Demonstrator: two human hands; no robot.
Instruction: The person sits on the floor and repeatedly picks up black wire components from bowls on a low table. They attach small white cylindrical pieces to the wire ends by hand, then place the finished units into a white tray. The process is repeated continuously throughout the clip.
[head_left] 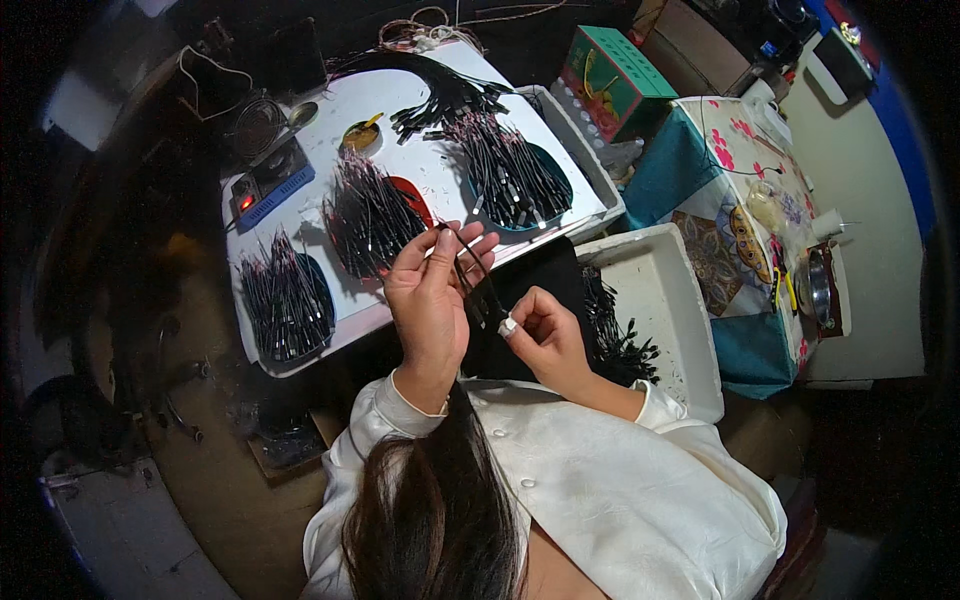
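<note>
A thin black cable (487, 281) is stretched in a loop between my two hands, above the table's front edge. My left hand (430, 285) pinches its upper part between thumb and forefinger, with the other fingers curled loosely behind. Lower and to the right, my right hand (548, 340) is closed on the cable's lower part. White tape wraps one of its digits. Just beyond my left hand stands a bundle of black cables (370, 215) in a red bowl (413, 200). The cable's ends are too small to make out.
On the white table (415, 160), more cable bundles fill a teal bowl (545, 165) and a dark bowl (318, 290). A tin (362, 138) and a blue box with a red light (268, 190) sit behind. A white foam bin (690, 330) with black cables stands right.
</note>
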